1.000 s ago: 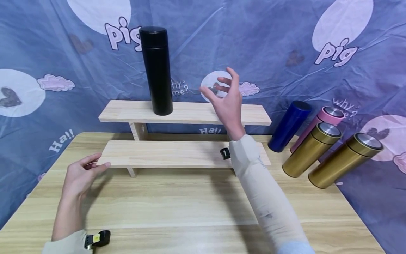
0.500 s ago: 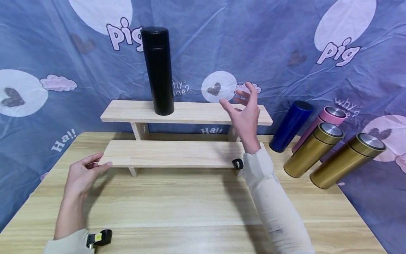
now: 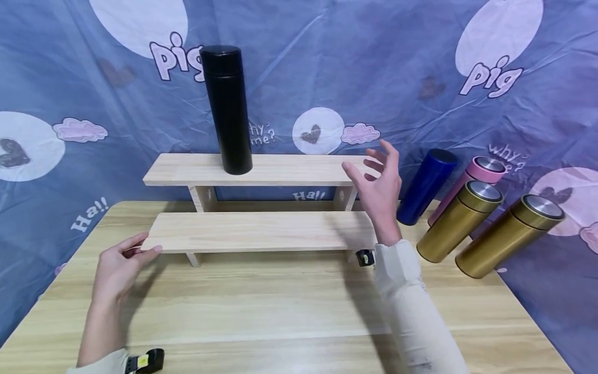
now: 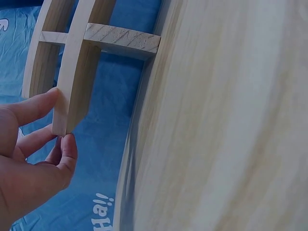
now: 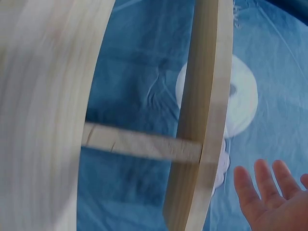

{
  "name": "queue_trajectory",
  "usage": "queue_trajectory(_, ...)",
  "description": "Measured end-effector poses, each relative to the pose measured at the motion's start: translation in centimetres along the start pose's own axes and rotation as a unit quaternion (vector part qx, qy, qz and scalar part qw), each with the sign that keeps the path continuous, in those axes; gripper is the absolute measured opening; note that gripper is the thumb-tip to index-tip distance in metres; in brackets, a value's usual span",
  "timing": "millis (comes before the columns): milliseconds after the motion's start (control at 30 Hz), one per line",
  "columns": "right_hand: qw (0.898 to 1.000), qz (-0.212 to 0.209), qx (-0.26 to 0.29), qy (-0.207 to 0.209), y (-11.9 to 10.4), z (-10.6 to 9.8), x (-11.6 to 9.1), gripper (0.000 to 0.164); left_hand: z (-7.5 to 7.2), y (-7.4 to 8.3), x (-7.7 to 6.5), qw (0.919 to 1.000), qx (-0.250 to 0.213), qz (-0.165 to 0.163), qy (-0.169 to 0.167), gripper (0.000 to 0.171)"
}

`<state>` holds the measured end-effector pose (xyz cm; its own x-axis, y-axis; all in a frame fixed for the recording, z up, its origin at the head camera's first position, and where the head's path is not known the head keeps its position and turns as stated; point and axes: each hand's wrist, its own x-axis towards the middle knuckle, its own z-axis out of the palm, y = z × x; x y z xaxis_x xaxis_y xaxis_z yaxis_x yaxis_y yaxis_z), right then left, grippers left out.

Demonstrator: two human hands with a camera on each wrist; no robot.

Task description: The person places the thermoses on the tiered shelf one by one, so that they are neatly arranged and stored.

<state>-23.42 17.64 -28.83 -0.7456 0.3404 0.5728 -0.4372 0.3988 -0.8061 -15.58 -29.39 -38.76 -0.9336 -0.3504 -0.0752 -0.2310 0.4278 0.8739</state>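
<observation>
A two-tier wooden shelf (image 3: 261, 231) stands on the table. My left hand (image 3: 119, 267) holds the left end of its lower board, and in the left wrist view the thumb and fingers (image 4: 70, 149) meet the board's corner. On the upper board (image 3: 299, 169), left of middle, a black thermos bottle (image 3: 229, 114) stands upright. My right hand (image 3: 380, 187) is raised in front of the upper board's right end, fingers loosely bent and nothing in them. In the right wrist view its fingertips (image 5: 262, 173) appear apart from the board.
Right of the shelf stand a blue bottle (image 3: 426, 187), a pink bottle (image 3: 486, 171), a gold bottle (image 3: 458, 223) and another gold bottle (image 3: 506, 239) near the table's right edge. A printed blue cloth (image 3: 383, 67) hangs behind the table (image 3: 261, 311).
My right hand has moved right and down, from above the upper board towards its right end near the blue bottle. The left hand stays on the lower board.
</observation>
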Motion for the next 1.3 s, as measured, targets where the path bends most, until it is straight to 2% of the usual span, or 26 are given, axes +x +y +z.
queue_trajectory(167,1.0,0.012,-0.016,0.018,0.6,-1.7,-0.2,0.082,-0.1,-0.4,0.0,0.9998,-0.017,0.006,0.006,0.073)
queue_trajectory(433,0.998,0.02,-0.02,0.049,1.4,-4.1,-0.6,0.08,0.2,-0.6,0.0,0.9988,-0.047,-0.012,0.01,0.072)
queue_trajectory(667,0.993,0.043,-0.039,0.1,2.0,-6.4,-1.0,0.076,0.2,-0.4,0.0,0.9983,-0.054,-0.02,0.012,0.072)
queue_trajectory(933,0.987,0.069,0.004,0.148,3.0,-8.5,-1.6,0.074,0.3,-0.2,0.1,0.997,-0.075,-0.017,0.008,0.072)
queue_trajectory(1067,0.982,0.084,0.01,0.166,3.5,-9.5,-1.9,0.07,0.3,-0.2,0.0,0.9973,-0.07,-0.019,0.009,0.071)
queue_trajectory(1300,0.976,0.066,-0.004,0.208,3.7,-11.4,-2.1,0.064,0.2,-0.1,-0.1,0.9981,-0.057,-0.017,0.012,0.071)
